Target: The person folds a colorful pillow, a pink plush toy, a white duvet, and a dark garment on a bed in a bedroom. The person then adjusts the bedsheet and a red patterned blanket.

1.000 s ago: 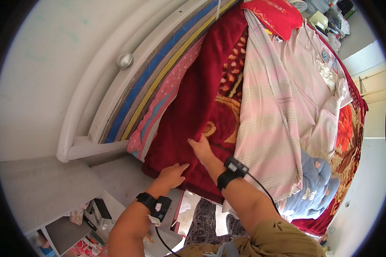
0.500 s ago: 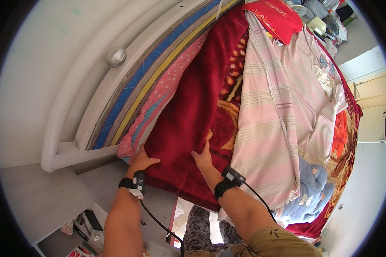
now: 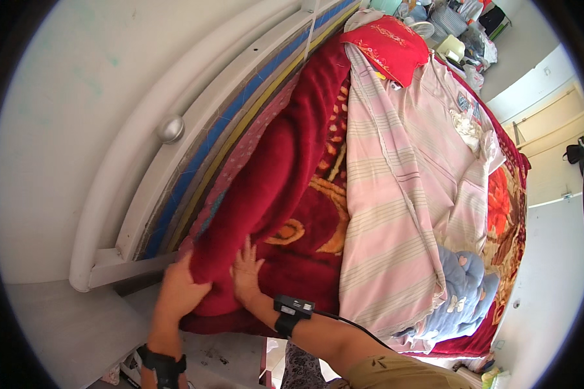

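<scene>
A thick dark-red plush blanket (image 3: 285,162) with orange and gold patterning lies along the bed's left side. At its near left corner, my left hand (image 3: 180,286) grips the blanket's edge, thumb on top and the other fingers partly hidden by the cloth. Close by on the right, my right hand (image 3: 245,272) rests on the plush with its fingers spread. A pink starred quilt (image 3: 240,155) peeks out beneath the blanket's left edge. To the right, a pink striped sheet (image 3: 396,201) covers much of the bed.
A white metal bed rail (image 3: 136,129) with a silver knob (image 3: 170,129) runs along the left wall. A red pillow (image 3: 389,48) lies at the far end, a grey-blue folded cloth (image 3: 464,285) at the near right. A grey surface (image 3: 58,330) stands at lower left.
Both hands have moved left and nearer to me. The blanket's left edge now bulges in a raised fold, covering more of the quilt. My right hand's fingers have spread on the plush.
</scene>
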`<state>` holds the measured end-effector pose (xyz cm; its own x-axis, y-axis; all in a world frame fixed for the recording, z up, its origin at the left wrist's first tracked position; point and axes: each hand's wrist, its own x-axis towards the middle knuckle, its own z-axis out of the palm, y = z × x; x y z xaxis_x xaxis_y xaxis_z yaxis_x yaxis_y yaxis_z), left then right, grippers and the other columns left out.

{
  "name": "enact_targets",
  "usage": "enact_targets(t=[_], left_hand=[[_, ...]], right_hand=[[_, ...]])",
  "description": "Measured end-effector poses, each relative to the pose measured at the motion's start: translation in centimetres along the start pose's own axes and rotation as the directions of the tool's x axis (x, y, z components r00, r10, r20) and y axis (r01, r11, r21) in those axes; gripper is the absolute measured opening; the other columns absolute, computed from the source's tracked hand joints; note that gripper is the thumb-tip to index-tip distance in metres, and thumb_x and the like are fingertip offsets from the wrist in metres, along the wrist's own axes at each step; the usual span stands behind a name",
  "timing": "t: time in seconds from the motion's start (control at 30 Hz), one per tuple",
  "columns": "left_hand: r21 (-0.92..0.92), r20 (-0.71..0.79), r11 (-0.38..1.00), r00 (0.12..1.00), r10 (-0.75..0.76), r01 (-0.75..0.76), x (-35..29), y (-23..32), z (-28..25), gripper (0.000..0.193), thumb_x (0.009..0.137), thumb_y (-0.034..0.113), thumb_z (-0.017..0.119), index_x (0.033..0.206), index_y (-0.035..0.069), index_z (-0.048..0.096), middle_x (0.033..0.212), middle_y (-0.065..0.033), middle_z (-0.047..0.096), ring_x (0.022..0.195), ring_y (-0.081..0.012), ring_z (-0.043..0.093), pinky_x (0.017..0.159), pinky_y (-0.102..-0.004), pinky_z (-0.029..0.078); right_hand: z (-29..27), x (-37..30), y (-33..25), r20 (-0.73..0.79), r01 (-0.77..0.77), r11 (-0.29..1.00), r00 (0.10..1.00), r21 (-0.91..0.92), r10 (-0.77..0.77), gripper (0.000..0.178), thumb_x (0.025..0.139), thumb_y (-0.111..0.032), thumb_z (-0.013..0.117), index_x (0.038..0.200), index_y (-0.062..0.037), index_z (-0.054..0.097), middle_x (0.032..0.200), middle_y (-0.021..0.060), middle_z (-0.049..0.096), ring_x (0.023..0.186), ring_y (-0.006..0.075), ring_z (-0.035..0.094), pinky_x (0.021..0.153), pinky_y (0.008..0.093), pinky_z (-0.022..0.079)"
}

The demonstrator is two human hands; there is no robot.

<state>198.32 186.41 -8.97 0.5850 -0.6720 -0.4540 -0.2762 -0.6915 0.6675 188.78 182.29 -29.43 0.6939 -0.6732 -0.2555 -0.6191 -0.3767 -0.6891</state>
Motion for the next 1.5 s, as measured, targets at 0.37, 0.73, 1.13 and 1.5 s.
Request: enact_targets(t=[0.37,0.73,1.13,1.5], left_hand=[[0.045,-0.099,0.99,0.987,-0.129,0.134,2.2,-3.4,2.7,0.059,0.062,0.003,0.059,0.119,-0.001,0.043,0.111,-0.0204,0.055,0.103,-0.0305,0.053,0.09,-0.0343,0.04],[0.452,-0.396,0.751,0.863,-0.315,0.482,3.9,-9.3,7.3,0.066,0.067,0.006,0.064,0.125,0.001,0.033,0.117,-0.0212,0.047,0.105,-0.0354,0.048,0.088,-0.0423,0.039],[0.367,-0.057,0.875,0.947,-0.316,0.314,4.0,-14.2,12.7,0.064,0.06,0.021,0.074,0.113,0.006,0.041,0.116,-0.0186,0.042,0.106,-0.0402,0.041,0.092,-0.0438,0.035],[0.322,-0.017,0.835,0.885,-0.466,0.446,5.3,-12.4,9.7,0.061,0.069,0.031,0.068,0.115,0.004,0.039,0.107,-0.0209,0.055,0.101,-0.0337,0.052,0.087,-0.0387,0.041]], right_hand=[[-3.8,3.2,0.2,0.431,-0.01,0.983,0.899,0.184,-0.072,0.06,0.085,-0.035,0.046,0.137,-0.0194,0.02,0.144,0.0149,0.005,0.128,0.0416,0.016,0.093,0.0665,0.019],[-2.3,2.0,2.6,0.562,0.067,0.998,0.825,0.016,-0.065,0.077,0.075,-0.054,0.052,0.138,-0.0244,0.019,0.145,0.0128,0.0,0.13,0.0413,0.01,0.096,0.064,0.014],[-8.8,15.0,11.0,-0.558,0.129,0.922,0.823,0.365,0.105,0.022,0.082,-0.015,0.052,0.098,-0.0003,0.048,0.086,0.0137,0.054,0.073,0.024,0.053,0.063,0.0348,0.045],[-16.3,26.4,6.5,-0.31,0.142,0.579,0.929,0.803,0.202,0.051,0.076,-0.021,0.059,0.12,-0.001,0.041,0.113,0.0172,0.051,0.102,0.0295,0.05,0.088,0.0376,0.04]])
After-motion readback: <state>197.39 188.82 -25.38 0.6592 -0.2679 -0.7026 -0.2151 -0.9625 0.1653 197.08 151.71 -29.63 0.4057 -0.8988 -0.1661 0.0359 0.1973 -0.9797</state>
